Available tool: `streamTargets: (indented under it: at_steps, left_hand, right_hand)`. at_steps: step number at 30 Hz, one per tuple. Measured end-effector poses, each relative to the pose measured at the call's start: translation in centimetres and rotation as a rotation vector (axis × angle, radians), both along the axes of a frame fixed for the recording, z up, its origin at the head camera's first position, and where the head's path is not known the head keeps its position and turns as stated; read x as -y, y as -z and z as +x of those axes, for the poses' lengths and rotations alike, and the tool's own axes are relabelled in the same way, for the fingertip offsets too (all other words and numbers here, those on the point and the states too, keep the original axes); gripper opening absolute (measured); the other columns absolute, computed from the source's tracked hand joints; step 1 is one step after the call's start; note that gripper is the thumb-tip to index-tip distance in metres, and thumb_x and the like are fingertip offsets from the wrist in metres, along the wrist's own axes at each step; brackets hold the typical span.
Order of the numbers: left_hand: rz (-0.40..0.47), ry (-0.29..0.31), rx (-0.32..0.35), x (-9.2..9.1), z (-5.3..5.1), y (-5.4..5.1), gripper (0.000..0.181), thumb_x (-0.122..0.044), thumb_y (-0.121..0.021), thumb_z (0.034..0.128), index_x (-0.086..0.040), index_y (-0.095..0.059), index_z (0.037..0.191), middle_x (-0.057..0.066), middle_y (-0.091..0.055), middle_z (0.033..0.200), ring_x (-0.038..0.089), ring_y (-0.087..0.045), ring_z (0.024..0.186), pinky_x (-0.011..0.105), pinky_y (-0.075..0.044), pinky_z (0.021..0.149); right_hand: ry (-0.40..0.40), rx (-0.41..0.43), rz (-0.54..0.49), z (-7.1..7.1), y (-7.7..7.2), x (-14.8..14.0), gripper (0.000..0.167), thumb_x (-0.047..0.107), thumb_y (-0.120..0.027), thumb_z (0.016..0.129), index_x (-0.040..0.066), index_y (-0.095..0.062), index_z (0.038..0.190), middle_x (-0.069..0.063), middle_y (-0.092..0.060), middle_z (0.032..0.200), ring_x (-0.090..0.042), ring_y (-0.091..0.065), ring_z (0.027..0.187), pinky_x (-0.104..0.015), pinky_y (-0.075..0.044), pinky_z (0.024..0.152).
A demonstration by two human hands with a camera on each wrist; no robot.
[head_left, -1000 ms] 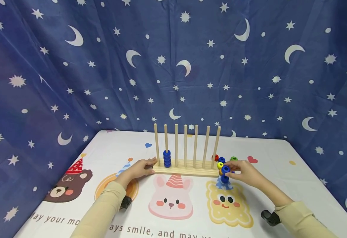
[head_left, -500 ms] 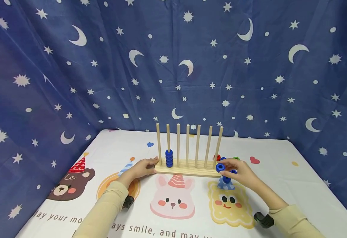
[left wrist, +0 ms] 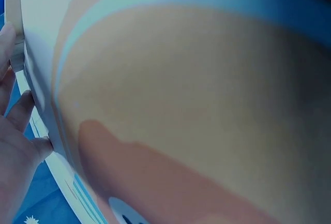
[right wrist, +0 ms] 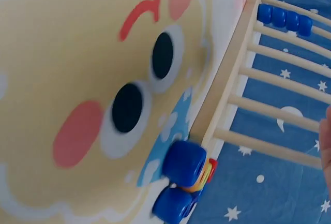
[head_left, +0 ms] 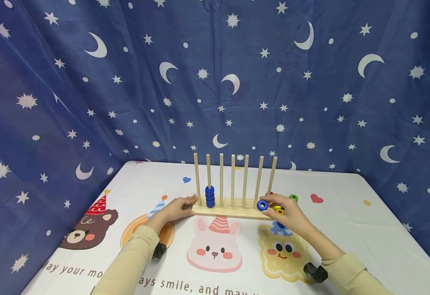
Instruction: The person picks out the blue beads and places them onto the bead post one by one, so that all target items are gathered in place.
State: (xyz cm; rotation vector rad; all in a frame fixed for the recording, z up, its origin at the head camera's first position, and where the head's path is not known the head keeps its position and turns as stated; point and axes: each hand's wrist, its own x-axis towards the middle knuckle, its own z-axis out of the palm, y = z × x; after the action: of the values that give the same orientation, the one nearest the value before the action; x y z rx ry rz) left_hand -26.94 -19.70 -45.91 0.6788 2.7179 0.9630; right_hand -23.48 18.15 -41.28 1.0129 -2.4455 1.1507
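Observation:
A wooden peg rack (head_left: 228, 210) with a row of upright pegs stands on the table. My left hand (head_left: 175, 209) grips the left end of its base, the thumb at the front edge; in the left wrist view the hand (left wrist: 20, 154) shows only at the left edge. Several blue beads (head_left: 210, 197) are stacked on the second peg from the left. Between thumb and fingers my right hand (head_left: 288, 212) pinches another blue bead (head_left: 259, 208), its hole facing the head camera, in front of the rightmost pegs. Only a sliver of the right hand shows in the right wrist view.
Loose beads lie by the rack's right end, partly hidden by the right hand: a green bead (head_left: 293, 198), a yellow bead (head_left: 277, 208) and blue beads (right wrist: 184, 163) among them. A patterned cloth (head_left: 215, 282) covers the table. A blue starry curtain (head_left: 185, 90) hangs behind.
My right hand has moved left with the blue bead, from the loose beads to in front of the rightmost pegs. The left hand stays on the rack's end.

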Motion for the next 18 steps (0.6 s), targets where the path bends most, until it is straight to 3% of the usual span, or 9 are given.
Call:
streamTargets:
  at_steps: [8, 18]
  left_hand:
    - [0.004, -0.004, 0.013, -0.1, 0.1, 0.1, 0.054, -0.014, -0.063, 0.0890, 0.005, -0.044, 0.136, 0.023, -0.035, 0.146, 0.042, -0.030, 0.137, 0.054, -0.025, 0.113]
    - [-0.004, -0.006, -0.006, -0.1, 0.1, 0.0, 0.053, -0.014, -0.063, 0.0891, 0.006, -0.045, 0.136, 0.023, -0.036, 0.146, 0.042, -0.031, 0.136, 0.054, -0.025, 0.113]
  right_hand:
    - [0.057, -0.054, 0.005, -0.1, -0.4, 1.7, 0.035, 0.005, -0.072, 0.080, 0.000, -0.065, 0.114, -0.010, -0.071, 0.103, -0.010, -0.063, 0.086, -0.034, -0.058, 0.076]
    - [-0.005, -0.044, -0.060, -0.1, -1.3, 4.0, 0.034, 0.004, -0.071, 0.081, -0.001, -0.065, 0.114, -0.010, -0.071, 0.101, -0.014, -0.065, 0.087, -0.038, -0.057, 0.079]
